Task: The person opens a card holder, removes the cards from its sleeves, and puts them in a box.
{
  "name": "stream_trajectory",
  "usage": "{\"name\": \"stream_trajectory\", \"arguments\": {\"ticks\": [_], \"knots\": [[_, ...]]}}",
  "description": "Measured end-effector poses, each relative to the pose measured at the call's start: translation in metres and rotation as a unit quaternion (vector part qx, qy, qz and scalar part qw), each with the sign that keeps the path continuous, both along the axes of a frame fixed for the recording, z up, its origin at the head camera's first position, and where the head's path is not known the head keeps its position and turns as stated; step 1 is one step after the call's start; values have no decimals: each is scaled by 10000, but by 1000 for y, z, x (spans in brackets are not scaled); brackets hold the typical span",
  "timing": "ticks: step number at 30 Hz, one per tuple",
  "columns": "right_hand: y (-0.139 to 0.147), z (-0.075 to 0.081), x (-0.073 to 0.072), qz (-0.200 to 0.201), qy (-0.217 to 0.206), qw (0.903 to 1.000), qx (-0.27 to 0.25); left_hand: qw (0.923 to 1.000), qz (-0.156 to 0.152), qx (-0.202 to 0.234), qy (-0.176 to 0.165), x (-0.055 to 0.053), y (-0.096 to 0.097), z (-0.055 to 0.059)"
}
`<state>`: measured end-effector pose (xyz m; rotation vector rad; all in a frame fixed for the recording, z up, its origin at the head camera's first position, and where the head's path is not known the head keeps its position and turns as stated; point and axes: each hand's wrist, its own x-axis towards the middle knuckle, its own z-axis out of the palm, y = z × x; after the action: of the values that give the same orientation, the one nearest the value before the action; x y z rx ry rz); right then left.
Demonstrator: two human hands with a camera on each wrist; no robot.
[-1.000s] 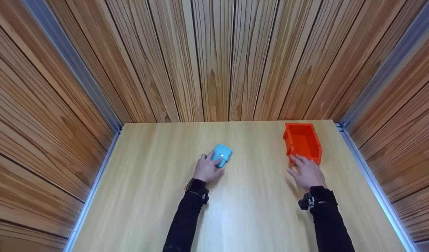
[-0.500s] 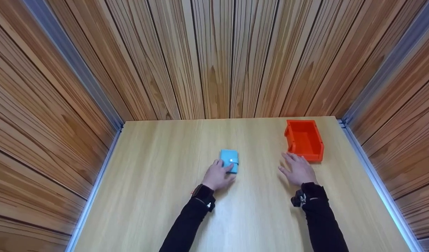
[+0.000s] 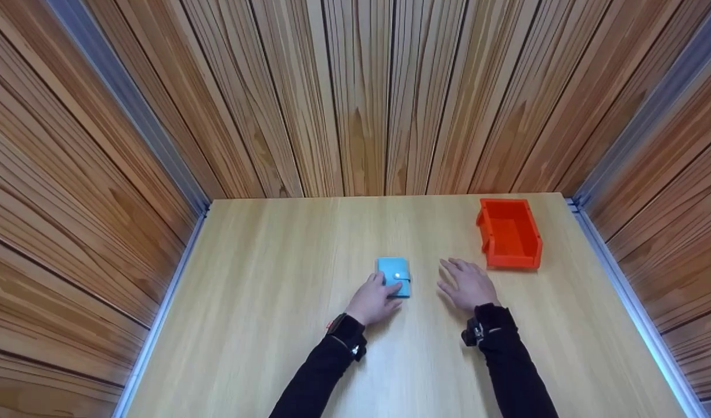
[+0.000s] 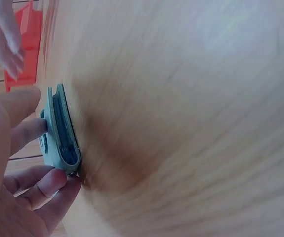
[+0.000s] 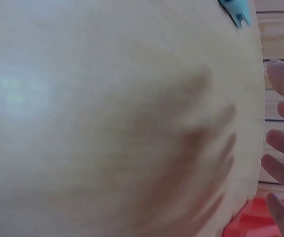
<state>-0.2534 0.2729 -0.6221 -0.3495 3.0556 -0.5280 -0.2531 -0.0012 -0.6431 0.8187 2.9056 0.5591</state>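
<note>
Wallet [image 3: 393, 268], light blue, lies on the worktop [image 3: 245, 325] just below and right of the head frame's centre; we find the left hand [image 3: 374, 301] gripping its lower left, thumb on top, fingers along its side; we record the right hand [image 3: 468, 285] to its right, fingers spread; we note a red bin [image 3: 509, 235] at the frame's right.
</note>
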Motion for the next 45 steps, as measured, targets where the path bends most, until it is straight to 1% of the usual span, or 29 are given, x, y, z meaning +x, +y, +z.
{"name": "stream_trajectory", "arguments": {"ticks": [5, 7, 8, 9, 11, 12, 14, 15, 16, 18, 19, 22, 24, 26, 29, 31, 34, 38, 41, 45], "knots": [[-17, -3, -3, 204, 47, 9997, 133, 10000, -98, -1, 12, 5, 5, 1], [-21, -3, -4, 230, 40, 9996, 157, 10000, -61, 41, -22, 5, 6, 0], [-23, -4, -5, 229, 22, 9996, 157, 9999, 16, 139, -72, 5, 6, -1], [-24, -4, -5, 224, -1, 9996, 160, 9994, 166, 267, -130, 4, 6, -2], [-26, -6, -5, 197, -57, 9996, 171, 9962, 646, 563, -168, 2, 7, -4], [-26, -7, -5, 196, -62, 9996, 175, 9930, 937, 691, -182, 0, 7, -5], [-27, -9, -6, 195, -69, 9996, 179, 9833, 1578, 902, -137, -4, 9, -7], [-27, -10, -6, 188, -76, 9996, 176, 9785, 1873, 864, -91, -6, 11, -8], [-26, -10, -5, 200, -48, 9996, 193, 9750, 2096, 740, -56, -7, 14, -9], [-23, -12, -4, 194, -52, 9996, 182, 9712, 2357, 332, 25, -10, 20, -11], [-22, -12, -3, 183, -72, 9997, 176, 9701, 2425, 112, 71, -10, 23, -13], [-20, -14, -2, 185, -124, 9996, 158, 9671, 2493, -467, 187, -11, 32, -17], [-18, -15, -2, 199, -118, 9996, 130, 9640, 2583, -566, 264, -11, 36, -19], [-17, -14, -2, 210, -59, 9997, 98, 9617, 2688, -451, 299, -12, 39, -19], [-15, -13, -1, 207, 60, 9997, 96, 9602, 2778, -134, 257, -14, 41, -17], [-15, -13, 0, 178, 48, 9998, 44, 9607, 2769, 74, 174, -15, 42, -16], [-19, -15, -2, 158, -12, 9999, -8, 9622, 2704, 308, 146, -14, 41, -13], [-29, -17, -6, 90, -160, 9998, -26, 9615, 2674, 585, 259, -12, 44, -8], [-39, -17, -8, 94, -209, 9997, -23, 9594, 2705, 747, 298, -10, 48, -5], [-48, -18, -9, 163, -71, 9998, -114, 9586, 2668, 943, 317, -9, 50, -2]]}}
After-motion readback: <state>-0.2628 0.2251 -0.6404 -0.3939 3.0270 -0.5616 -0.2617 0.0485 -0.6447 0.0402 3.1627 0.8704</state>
